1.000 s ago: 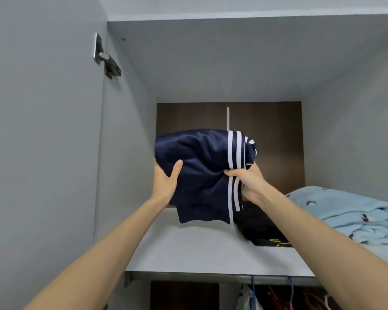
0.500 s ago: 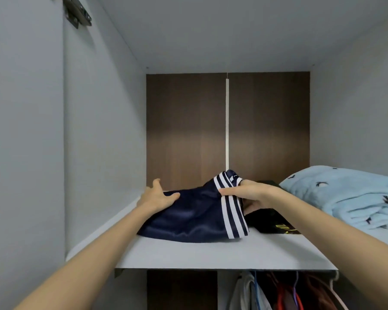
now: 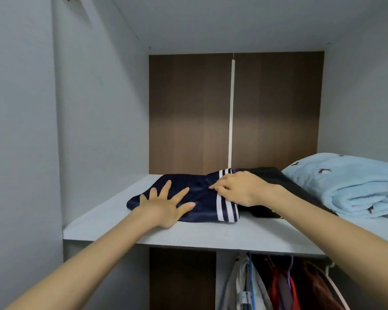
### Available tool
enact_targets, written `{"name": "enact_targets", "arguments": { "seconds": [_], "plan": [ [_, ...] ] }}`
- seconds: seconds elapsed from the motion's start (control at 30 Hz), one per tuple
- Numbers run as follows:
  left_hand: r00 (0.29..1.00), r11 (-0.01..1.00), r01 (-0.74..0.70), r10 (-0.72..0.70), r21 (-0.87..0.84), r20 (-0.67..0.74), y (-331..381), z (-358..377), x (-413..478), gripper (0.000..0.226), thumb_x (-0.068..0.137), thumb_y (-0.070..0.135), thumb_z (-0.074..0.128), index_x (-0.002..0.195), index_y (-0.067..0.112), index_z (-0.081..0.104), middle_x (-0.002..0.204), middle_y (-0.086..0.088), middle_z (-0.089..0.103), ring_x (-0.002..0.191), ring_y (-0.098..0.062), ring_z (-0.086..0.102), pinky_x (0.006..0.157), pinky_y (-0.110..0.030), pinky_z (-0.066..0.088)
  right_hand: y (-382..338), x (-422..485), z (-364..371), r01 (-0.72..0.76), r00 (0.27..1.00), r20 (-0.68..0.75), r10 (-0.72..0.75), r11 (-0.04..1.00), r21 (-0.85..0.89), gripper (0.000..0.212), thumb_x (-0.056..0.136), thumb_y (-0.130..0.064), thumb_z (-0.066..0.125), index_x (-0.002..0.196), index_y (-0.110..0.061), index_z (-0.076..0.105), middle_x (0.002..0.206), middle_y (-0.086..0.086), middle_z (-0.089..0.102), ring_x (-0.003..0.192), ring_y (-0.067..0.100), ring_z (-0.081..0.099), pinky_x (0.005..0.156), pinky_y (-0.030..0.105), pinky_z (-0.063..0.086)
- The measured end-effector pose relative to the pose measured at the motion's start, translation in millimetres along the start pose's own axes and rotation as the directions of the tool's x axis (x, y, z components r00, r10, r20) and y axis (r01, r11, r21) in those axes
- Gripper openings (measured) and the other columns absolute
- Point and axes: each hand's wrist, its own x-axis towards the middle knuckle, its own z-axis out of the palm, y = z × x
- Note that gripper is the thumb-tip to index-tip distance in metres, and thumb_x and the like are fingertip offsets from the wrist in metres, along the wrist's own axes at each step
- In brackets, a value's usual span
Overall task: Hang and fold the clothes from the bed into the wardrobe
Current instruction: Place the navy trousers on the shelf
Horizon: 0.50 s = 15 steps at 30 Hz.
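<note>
A folded navy garment (image 3: 203, 193) with white side stripes lies flat on the grey wardrobe shelf (image 3: 188, 233), left of centre. My left hand (image 3: 166, 206) presses on its near left part, palm down and fingers spread. My right hand (image 3: 240, 190) rests on the striped right edge with its fingers bent towards the left and its thumb hidden. A folded black garment (image 3: 269, 209) lies right beside the navy one, partly under my right forearm.
A folded light blue blanket (image 3: 349, 186) fills the right end of the shelf. The grey side wall (image 3: 99, 130) closes the left, a brown panel (image 3: 188, 113) the back. Below the shelf, clothes on hangers (image 3: 278, 285) crowd the rail.
The navy garment came down from mid-air onto the shelf and now lies flat. My left hand opened and spread on it. My right hand lowered the raised striped edge.
</note>
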Motion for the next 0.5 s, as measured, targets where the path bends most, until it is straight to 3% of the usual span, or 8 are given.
{"name": "enact_targets", "arguments": {
  "seconds": [0.07, 0.13, 0.2, 0.3, 0.37, 0.43, 0.5],
  "plan": [
    [0.999, 0.997, 0.035, -0.038, 0.075, 0.027, -7.4, -4.0, 5.1, 0.058, 0.103, 0.044, 0.026, 0.143, 0.052, -0.016, 0.154, -0.002, -0.032, 0.145, -0.037, -0.01, 0.111, -0.063, 0.013, -10.2, 2.2, 1.3, 0.013, 1.0, -0.008, -0.013, 0.999, -0.047, 0.042, 0.101, -0.038, 0.027, 0.131, -0.035, 0.056, 0.135, -0.007, 0.058, 0.121, 0.019, 0.052, 0.101, 0.036, 0.042],
    [0.993, 0.983, 0.121, -0.119, 0.137, -0.025, -11.0, -8.8, 11.5, 0.06, 0.103, 0.036, 0.031, 0.147, 0.048, -0.008, 0.155, -0.007, -0.028, 0.145, -0.034, -0.008, 0.109, -0.056, 0.021, -23.3, 7.2, 1.0, 0.038, 0.999, -0.003, -0.038, 0.996, -0.086, 0.041, 0.099, -0.044, 0.031, 0.131, -0.035, 0.055, 0.132, -0.003, 0.059, 0.119, 0.023, 0.053, 0.098, 0.034, 0.042],
    [0.969, 0.971, 0.195, -0.17, 0.139, -0.177, -12.4, -9.8, 16.6, 0.053, 0.101, 0.038, 0.036, 0.15, 0.041, 0.015, 0.156, -0.011, -0.002, 0.141, -0.031, 0.01, 0.103, -0.043, 0.028, -34.4, 10.0, -4.4, 0.07, 0.998, 0.005, -0.07, 0.997, -0.033, 0.043, 0.095, -0.05, 0.037, 0.133, -0.038, 0.052, 0.134, -0.004, 0.058, 0.12, 0.023, 0.053, 0.097, 0.031, 0.04],
    [0.944, 0.982, 0.144, -0.174, -0.126, -0.28, -20.7, -5.4, 22.9, 0.036, 0.1, 0.03, 0.042, 0.135, 0.024, 0.048, 0.136, -0.01, 0.039, 0.124, -0.028, 0.043, 0.094, -0.034, 0.039, -40.3, 8.8, -12.9, 0.131, 0.991, -0.036, -0.128, 0.988, 0.077, 0.036, 0.088, -0.046, 0.052, 0.123, -0.042, 0.059, 0.125, -0.015, 0.062, 0.112, 0.016, 0.057, 0.089, 0.029, 0.043],
    [0.947, 0.942, 0.053, -0.152, -0.33, -0.281, -26.1, -5.0, 26.4, 0.028, 0.1, 0.025, 0.039, 0.116, 0.014, 0.059, 0.121, -0.008, 0.056, 0.117, -0.029, 0.051, 0.087, -0.033, 0.044, -37.5, 9.4, -14.4, 0.081, 0.964, -0.252, -0.084, 0.996, -0.023, 0.023, 0.087, -0.037, 0.052, 0.106, -0.04, 0.065, 0.106, -0.014, 0.068, 0.099, 0.019, 0.061, 0.073, 0.03, 0.044],
    [0.95, 0.898, 0.008, -0.145, -0.44, -0.278, -23.4, -8.4, 25.6, 0.029, 0.1, 0.031, 0.038, 0.1, 0.012, 0.058, 0.106, -0.006, 0.06, 0.112, -0.03, 0.055, 0.08, -0.03, 0.041, -31.3, 14.2, -15.3, 0.001, 0.894, -0.448, -0.03, 0.998, -0.066, 0.021, 0.088, -0.03, 0.048, 0.097, -0.035, 0.066, 0.095, -0.012, 0.067, 0.095, 0.019, 0.058, 0.064, 0.029, 0.039],
    [0.982, 0.871, 0.006, -0.099, -0.49, -0.163, -12.9, -12.3, 23.5, 0.043, 0.099, 0.048, 0.036, 0.114, 0.013, 0.056, 0.116, -0.005, 0.058, 0.123, -0.027, 0.05, 0.087, -0.029, 0.037, -23.4, 22.3, -13.7, -0.014, 0.911, -0.412, 0.012, 1.0, -0.002, 0.027, 0.093, -0.026, 0.043, 0.106, -0.033, 0.065, 0.11, -0.011, 0.064, 0.107, 0.016, 0.05, 0.069, 0.03, 0.039]
  ]
}}
